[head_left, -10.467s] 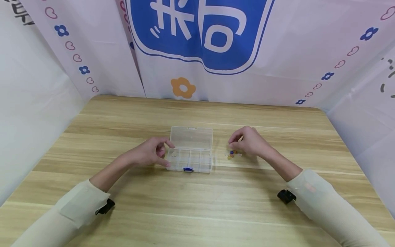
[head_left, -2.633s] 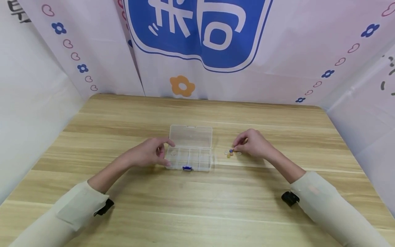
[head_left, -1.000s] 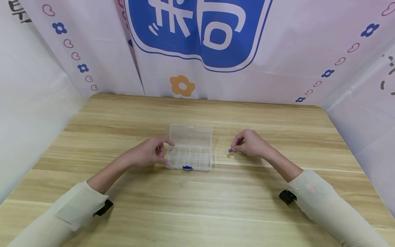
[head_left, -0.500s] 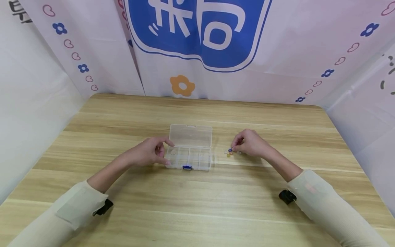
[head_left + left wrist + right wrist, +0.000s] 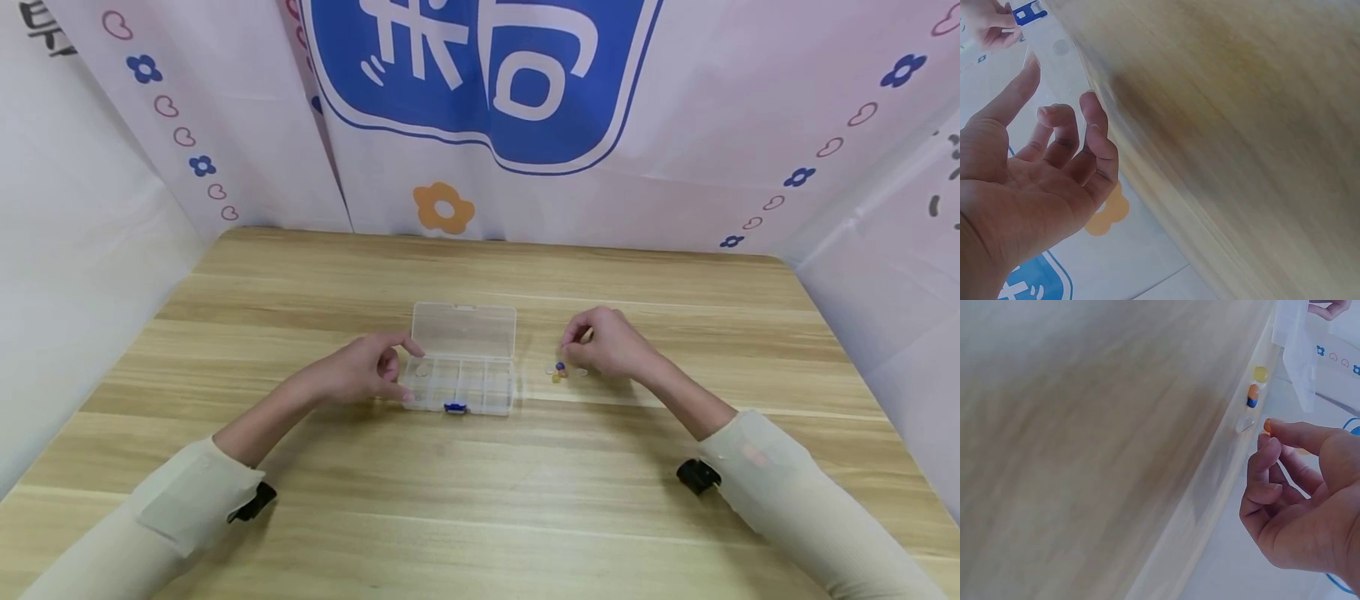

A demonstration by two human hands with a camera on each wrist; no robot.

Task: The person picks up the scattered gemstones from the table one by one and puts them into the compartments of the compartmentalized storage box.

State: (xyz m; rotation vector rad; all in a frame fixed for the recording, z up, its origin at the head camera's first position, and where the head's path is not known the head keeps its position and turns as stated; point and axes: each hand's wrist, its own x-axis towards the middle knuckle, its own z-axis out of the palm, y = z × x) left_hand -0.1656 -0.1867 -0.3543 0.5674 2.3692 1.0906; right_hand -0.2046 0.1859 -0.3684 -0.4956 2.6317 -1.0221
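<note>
A clear plastic compartment box [image 5: 472, 390] with a blue latch [image 5: 455, 408] lies on the table, its lid [image 5: 465, 330] raised at the back. My left hand [image 5: 360, 367] holds the box's left end, index finger at the rear corner and thumb at the front corner. One small clear round piece [image 5: 422, 370] sits in the back left compartment. To the right of the box, my right hand [image 5: 611, 343] pinches a small orange bead [image 5: 1268, 425] between thumb and index finger, just above the table. Below it lie a blue bead [image 5: 560, 367], an orange one, a yellow bead [image 5: 1260, 374] and clear pieces [image 5: 582, 372].
The wood-grain table [image 5: 480, 500] runs to a white printed backdrop [image 5: 697, 125] behind, with white sheets on both sides. Black wrist cameras [image 5: 699, 476] hang under both sleeves, close above the tabletop.
My right hand has risen slightly from the beads, an orange bead now between its fingertips. One orange bead has left the little group. The left hand and the box stay in place.
</note>
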